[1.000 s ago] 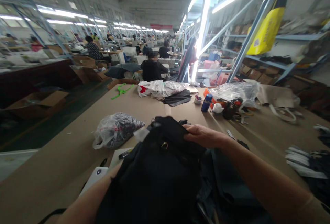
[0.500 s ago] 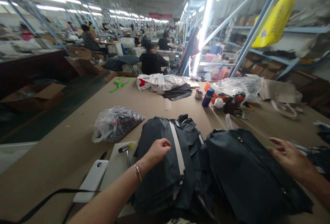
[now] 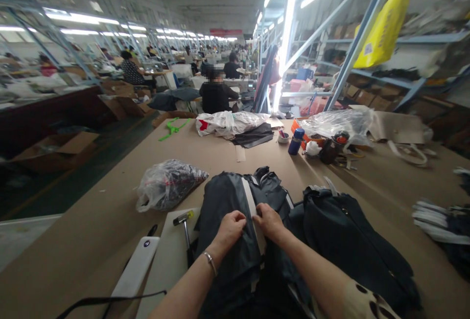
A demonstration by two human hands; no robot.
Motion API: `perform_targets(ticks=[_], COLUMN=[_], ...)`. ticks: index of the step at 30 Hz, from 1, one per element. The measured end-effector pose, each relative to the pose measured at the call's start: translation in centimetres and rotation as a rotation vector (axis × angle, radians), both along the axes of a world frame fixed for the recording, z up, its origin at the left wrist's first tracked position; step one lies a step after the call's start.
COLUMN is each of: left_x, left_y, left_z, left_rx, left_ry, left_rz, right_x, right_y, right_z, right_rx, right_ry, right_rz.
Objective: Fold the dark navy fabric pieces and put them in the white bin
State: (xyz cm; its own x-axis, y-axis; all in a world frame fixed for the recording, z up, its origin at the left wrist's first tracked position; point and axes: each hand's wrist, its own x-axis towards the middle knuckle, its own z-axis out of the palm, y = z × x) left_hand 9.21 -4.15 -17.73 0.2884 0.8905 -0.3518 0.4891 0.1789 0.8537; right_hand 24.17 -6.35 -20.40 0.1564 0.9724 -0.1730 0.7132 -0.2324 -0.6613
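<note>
A stack of dark blue-grey fabric bag pieces (image 3: 223, 196) with a light strip (image 3: 250, 196) along it lies in front of me. Over its middle, my left hand (image 3: 231, 228) is closed, thumb against curled fingers, just left of the strip. Facing it, my right hand (image 3: 269, 221) has its fingers pinched together at the strip's right edge. What either hand holds, if anything, is too small or hidden to make out. Right of the stack sits a dark bag (image 3: 352, 240) with metal eyelets. A small hammer (image 3: 184, 223) lies to the left on a pale board (image 3: 165, 260).
A white power bank-like device (image 3: 137, 265) with a black strap lies at left, below a clear plastic bag of dark items (image 3: 171, 184). Farther back are a blue bottle (image 3: 295, 142), a dark bottle (image 3: 335, 148) and a wrapped bundle (image 3: 231, 123). White-and-dark pieces (image 3: 436, 223) lie right.
My right hand has come from beyond the dark bag at right to the stack, beside my left hand. That bag now lies shifted and slumped. My left hand stays over the stack.
</note>
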Motion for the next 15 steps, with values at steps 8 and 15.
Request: perform_targets(ticks=[8, 15], left_x=[0.5, 0.1], left_y=[0.3, 1.6], left_z=[1.6, 3.1], left_rx=[-0.108, -0.086], left_ry=[-0.068, -0.117], left_rz=[0.047, 0.102], right_x=[-0.1, -2.7], right_y=[0.4, -2.3], right_z=[1.6, 4.2], right_rx=[0.043, 0.234], right_ry=[-0.04, 0.127], right_rz=[-0.009, 0.231])
